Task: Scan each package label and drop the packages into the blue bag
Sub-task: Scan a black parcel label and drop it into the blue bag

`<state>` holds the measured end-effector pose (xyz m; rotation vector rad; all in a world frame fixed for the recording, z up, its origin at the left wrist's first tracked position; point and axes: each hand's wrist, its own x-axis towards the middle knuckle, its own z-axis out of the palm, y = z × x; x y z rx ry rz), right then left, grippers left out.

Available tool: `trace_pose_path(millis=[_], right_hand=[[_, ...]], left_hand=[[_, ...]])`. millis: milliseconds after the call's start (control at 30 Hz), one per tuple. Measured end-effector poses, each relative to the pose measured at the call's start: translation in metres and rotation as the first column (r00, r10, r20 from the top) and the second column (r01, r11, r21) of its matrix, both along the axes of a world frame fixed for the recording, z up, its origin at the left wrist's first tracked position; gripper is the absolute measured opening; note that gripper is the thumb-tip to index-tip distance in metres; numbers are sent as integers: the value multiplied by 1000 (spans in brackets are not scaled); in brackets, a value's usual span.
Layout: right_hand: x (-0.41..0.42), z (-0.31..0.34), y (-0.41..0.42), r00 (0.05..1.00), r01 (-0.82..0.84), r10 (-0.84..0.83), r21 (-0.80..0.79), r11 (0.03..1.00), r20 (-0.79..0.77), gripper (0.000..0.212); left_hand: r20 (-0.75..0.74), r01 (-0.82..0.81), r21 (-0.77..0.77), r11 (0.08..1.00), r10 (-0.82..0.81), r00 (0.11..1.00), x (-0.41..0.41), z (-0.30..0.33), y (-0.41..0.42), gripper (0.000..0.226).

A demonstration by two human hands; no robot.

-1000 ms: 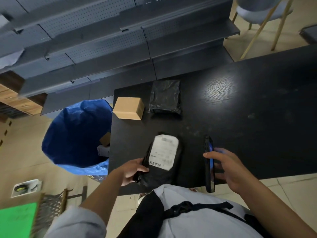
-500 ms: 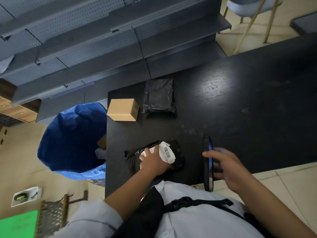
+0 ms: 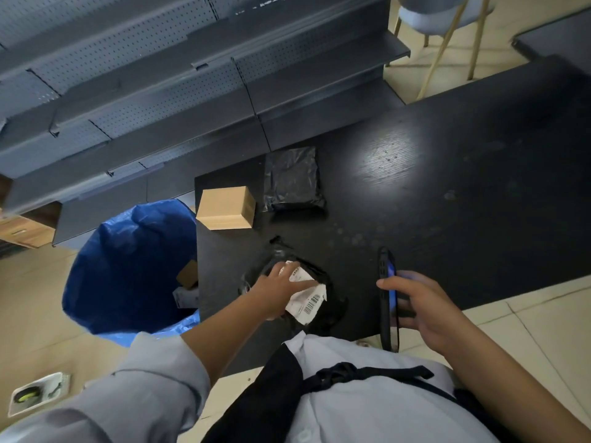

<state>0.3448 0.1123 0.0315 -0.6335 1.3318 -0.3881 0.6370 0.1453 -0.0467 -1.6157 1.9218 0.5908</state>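
Three packages on the table (image 3: 447, 193): left hand (image 3: 278, 290) grips one black mailer (image 3: 323, 279); right hand (image 3: 422, 310) holds phone (image 3: 385, 282).

Label (image 3: 305, 294) text blurred, partly covered

table (image 3: 447, 193): dark woodgrain, sheeny | box (image 3: 225, 207): matt cardboard | mailer (image 3: 292, 179): glossy, probably plastic
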Motion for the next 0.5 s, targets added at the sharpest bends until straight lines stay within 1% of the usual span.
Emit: trace_pose_path(millis=[33,67,133,167,200,233,267,300,333,367,400,433,467,500], right_hand=[[3,0,3,1000,5,-5,-1,1000,-8,41],[7,0,7,1000,8,-8,-3,1000,-19,40],[17,2,15,999,5,-6,-3,1000,-43,38],[22,3,20,999,3,-3,-1,1000,-54,39],[28,4,25,998,1,-1,3,1000,-67,42],[32,5,30,996,-3,3,8,1000,-84,45],[37,6,34,995,-9,9,7,1000,-103,44],[41,8,38,992,-24,24,0,1000,-123,42],[46,10,42,987,-52,49,-12,999,-151,39],[51,13,45,978,-92,86,-25,995,-188,35],[57,17,46,963,-147,134,-38,988,-234,33],[63,20,46,938,-219,197,-48,974,-286,34],[70,24,46,901,-303,269,-49,952,-340,37],[77,28,44,852,-392,346,-42,919,-393,42]], left_hand=[[20,100,-15,995,-99,995,4,1,0,102],[32,164,-27,986,-163,986,8,3,1,102],[31,190,-59,980,-188,982,18,4,6,100],[13,153,-87,984,-152,988,23,2,11,97],[-34,78,-129,989,-83,996,27,0,17,94],[-107,-37,-182,983,18,994,30,-2,26,90],[-204,-195,-228,954,149,968,31,-5,35,85],[-304,-368,-244,897,289,908,31,-8,45,79],[-383,-520,-225,824,416,825,28,-11,54,76],[-432,-629,-185,755,513,742,27,-13,62,76],[-454,-694,-138,707,578,678,24,-16,67,80],[-457,-719,-100,688,610,647,23,-19,71,85],[-444,-707,-83,702,609,657,24,-23,74,88],[-420,-666,-93,740,577,701,26,-25,76,90]])
